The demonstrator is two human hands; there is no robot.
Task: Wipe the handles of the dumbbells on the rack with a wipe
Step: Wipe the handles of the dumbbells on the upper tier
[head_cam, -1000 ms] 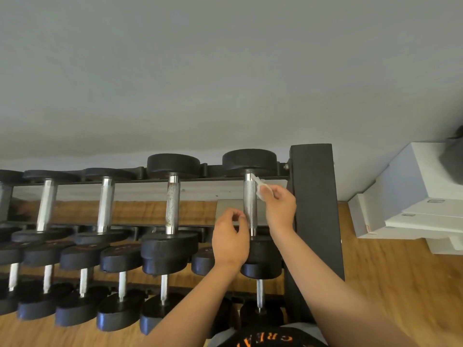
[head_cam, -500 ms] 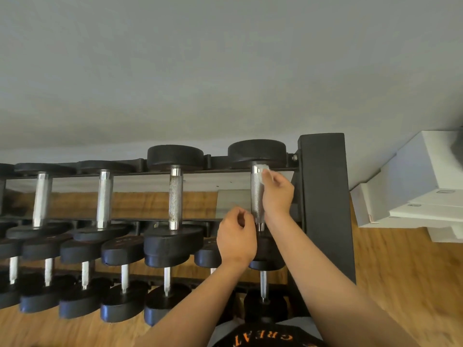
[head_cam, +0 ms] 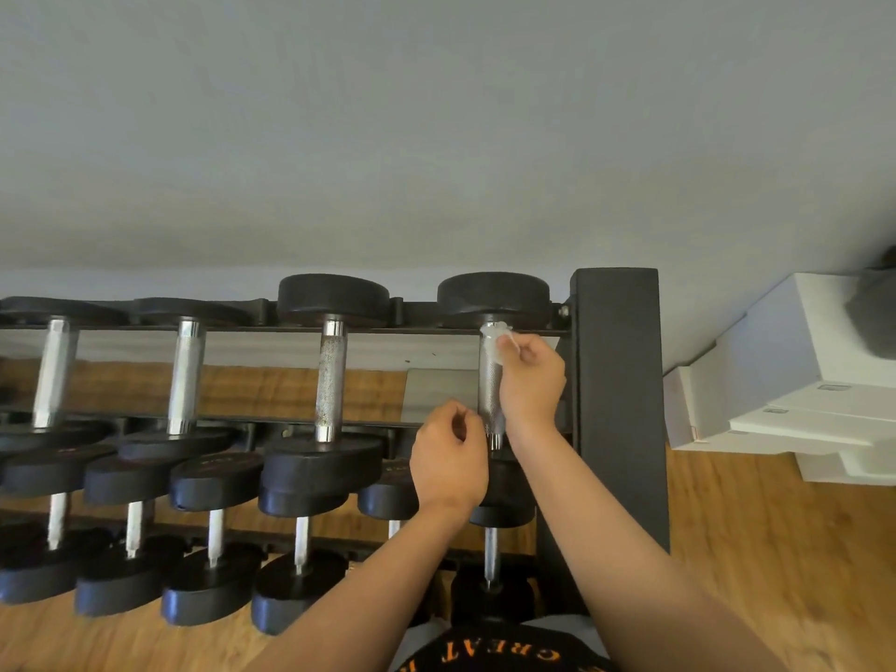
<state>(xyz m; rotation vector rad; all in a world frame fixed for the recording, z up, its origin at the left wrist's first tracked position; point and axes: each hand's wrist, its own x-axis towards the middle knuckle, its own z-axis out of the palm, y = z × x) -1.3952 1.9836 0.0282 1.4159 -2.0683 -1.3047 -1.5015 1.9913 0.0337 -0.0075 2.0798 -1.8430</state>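
Pressing a crumpled white wipe (head_cam: 495,338) against the far end of a knurled steel dumbbell handle (head_cam: 488,395) with the right hand (head_cam: 532,380), fingers pinched round the cloth, just under the black far weight head. Working on the top tier of a black dumbbell rack (head_cam: 417,308), at its right end, just beside the thick upright post (head_cam: 616,380). Holding the left hand (head_cam: 448,458) at the near end of the same handle, fingers curled in, knuckles just beside the steel; impossible to tell whether gripping anything. Lined up along the same tier toward the rack's left edge: three more dumbbells (head_cam: 330,375), chrome handles bare, black heads at the front and back rails. Ranged on the lower tiers, nearer the camera: rows of smaller black dumbbells (head_cam: 216,482). Set on a wood floor (head_cam: 776,550) against a plain grey wall (head_cam: 436,138), with white boxy units (head_cam: 785,380) well apart from the rack's right side. Visible at the bottom edge: a dark shirt (head_cam: 499,654) with orange lettering.
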